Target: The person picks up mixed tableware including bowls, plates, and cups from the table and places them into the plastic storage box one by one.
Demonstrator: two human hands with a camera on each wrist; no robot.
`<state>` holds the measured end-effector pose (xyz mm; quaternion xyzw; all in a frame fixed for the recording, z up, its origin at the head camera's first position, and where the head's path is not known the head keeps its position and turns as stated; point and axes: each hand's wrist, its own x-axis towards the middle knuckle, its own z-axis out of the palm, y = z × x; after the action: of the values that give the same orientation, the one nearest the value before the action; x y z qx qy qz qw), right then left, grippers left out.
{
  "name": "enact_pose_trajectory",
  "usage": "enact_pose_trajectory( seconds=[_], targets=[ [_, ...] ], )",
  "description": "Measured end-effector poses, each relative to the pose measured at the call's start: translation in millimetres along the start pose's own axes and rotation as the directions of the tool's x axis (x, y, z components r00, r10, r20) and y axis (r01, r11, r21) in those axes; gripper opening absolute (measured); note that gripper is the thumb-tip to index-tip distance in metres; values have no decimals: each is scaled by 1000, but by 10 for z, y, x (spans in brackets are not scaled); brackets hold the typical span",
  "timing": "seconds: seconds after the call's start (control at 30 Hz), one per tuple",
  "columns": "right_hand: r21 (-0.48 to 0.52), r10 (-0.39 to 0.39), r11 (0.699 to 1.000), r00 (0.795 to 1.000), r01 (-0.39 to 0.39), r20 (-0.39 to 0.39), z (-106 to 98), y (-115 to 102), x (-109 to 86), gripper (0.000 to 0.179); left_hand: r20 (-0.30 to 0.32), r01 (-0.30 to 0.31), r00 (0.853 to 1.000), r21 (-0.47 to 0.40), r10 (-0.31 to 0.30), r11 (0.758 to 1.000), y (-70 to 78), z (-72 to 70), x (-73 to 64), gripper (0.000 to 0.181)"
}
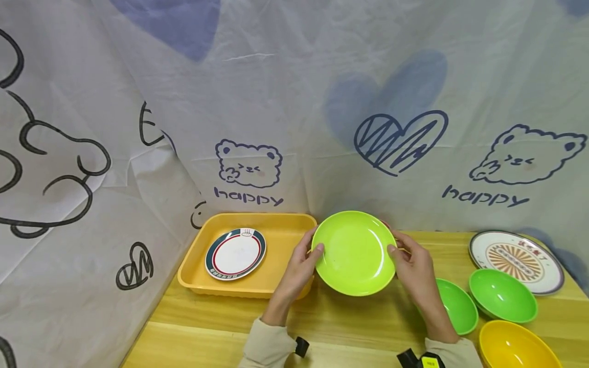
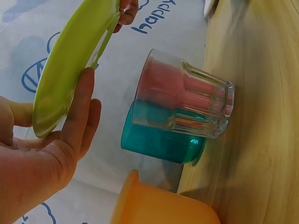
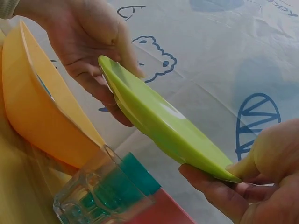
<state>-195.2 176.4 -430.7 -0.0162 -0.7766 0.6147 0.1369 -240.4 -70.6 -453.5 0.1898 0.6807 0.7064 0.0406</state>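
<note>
Between both hands a lime-green plate (image 1: 355,253) is held up above the table, its face tilted toward the head camera. My left hand (image 1: 299,266) grips its left rim, thumb on the face and fingers behind. On the opposite rim my right hand (image 1: 414,263) pinches it the same way. Behind and below the plate, the left wrist view shows a clear glass tumbler (image 2: 205,100), a teal cup (image 2: 161,140) and something pink seen through the glass. From the head these are mostly hidden by the plate.
Left of the plate stands a yellow-orange tray (image 1: 280,240) with a white, dark-rimmed plate (image 1: 235,254) inside. At right lie a large patterned plate (image 1: 515,258), a green bowl (image 1: 503,296), another green bowl (image 1: 455,306) partly behind the right arm, and a yellow bowl (image 1: 517,347). A printed cloth (image 1: 294,102) hangs behind.
</note>
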Motion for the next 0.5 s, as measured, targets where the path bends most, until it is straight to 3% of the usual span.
enact_pose_trajectory(
  seconds=[0.3, 0.5],
  targets=[
    [6, -17, 1000, 1000, 17, 6, 7, -4, -2, 42, 13, 66, 998, 1, -66, 998, 43, -30, -29, 50],
    [-14, -21, 1000, 1000, 21, 7, 21, 10, 0, 40, 36, 66, 997, -11, -65, 998, 40, -50, -29, 50]
  ],
)
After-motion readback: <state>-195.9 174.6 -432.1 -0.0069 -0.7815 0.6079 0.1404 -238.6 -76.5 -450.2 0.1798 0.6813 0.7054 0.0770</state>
